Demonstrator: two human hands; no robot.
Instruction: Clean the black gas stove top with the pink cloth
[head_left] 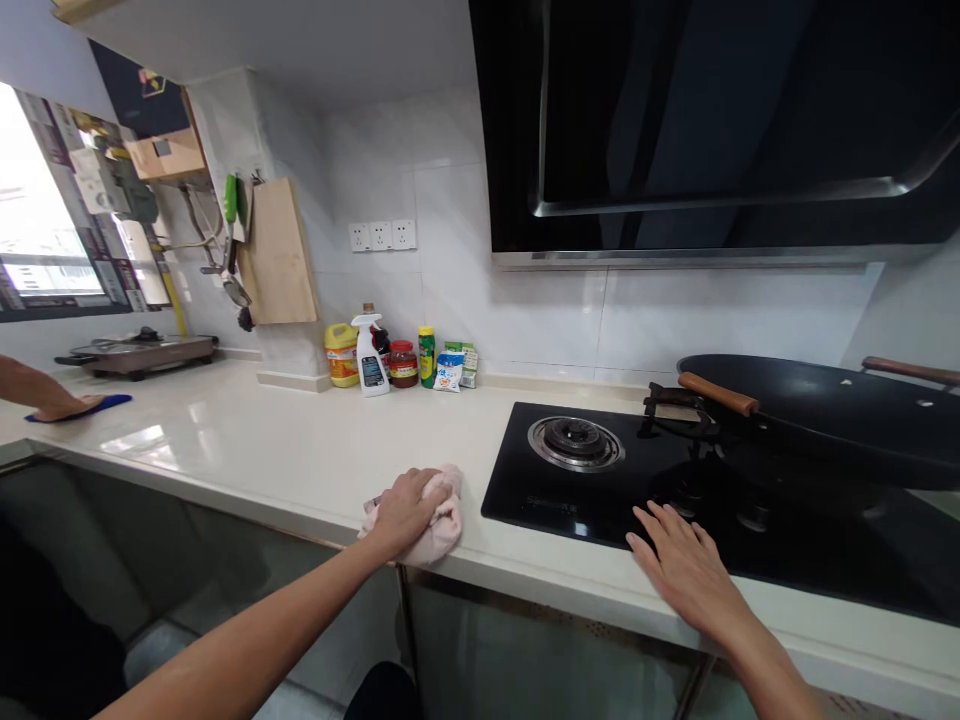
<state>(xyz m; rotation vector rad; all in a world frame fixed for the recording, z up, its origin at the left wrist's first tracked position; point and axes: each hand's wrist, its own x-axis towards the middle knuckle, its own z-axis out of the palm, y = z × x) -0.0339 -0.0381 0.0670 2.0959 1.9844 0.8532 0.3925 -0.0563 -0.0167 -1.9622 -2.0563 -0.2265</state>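
My left hand presses a crumpled pink cloth onto the pale countertop, close to its front edge and just left of the black glass hob. My right hand lies flat, fingers spread, on the hob's front edge, holding nothing. A bare burner sits behind and between my hands. A large black wok with a wooden handle stands on the right burner, behind my right hand.
Another person's hand rests on a blue cloth at the far left. Bottles and jars line the tiled wall. A cutting board hangs there, an electric griddle sits far left. A range hood overhangs the hob.
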